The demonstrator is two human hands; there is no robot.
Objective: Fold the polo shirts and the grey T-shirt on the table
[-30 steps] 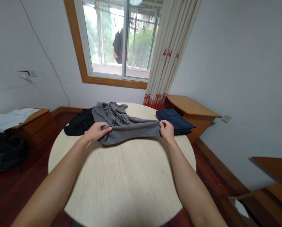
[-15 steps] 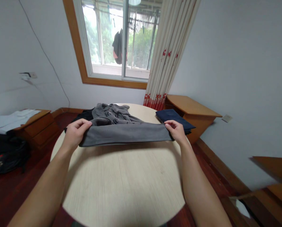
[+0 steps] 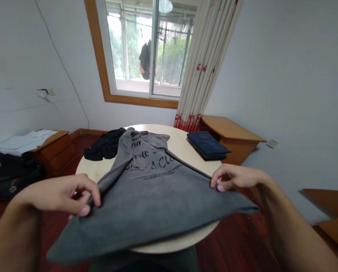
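A grey T-shirt (image 3: 152,204) with dark lettering is spread over the round table (image 3: 180,136), its collar toward the window and its hem hanging past the near edge. My left hand (image 3: 69,194) pinches the shirt's left side near the hem. On the opposite side, my right hand (image 3: 231,177) pinches the other edge, thumb and fingers closed on the cloth. Between both hands the fabric is stretched wide, and its lower corners flare outward beyond them.
Crumpled black clothing (image 3: 105,145) lies at the table's far left. A folded navy garment (image 3: 207,144) rests at the right on darker cloth. A wooden desk (image 3: 228,130) stands behind it, and a black bag (image 3: 14,175) sits on the floor at left.
Both hands have come nearer to me and spread apart, pulling the shirt's hem along. The shirt, bunched at the far side before, now lies opened out with its print showing.
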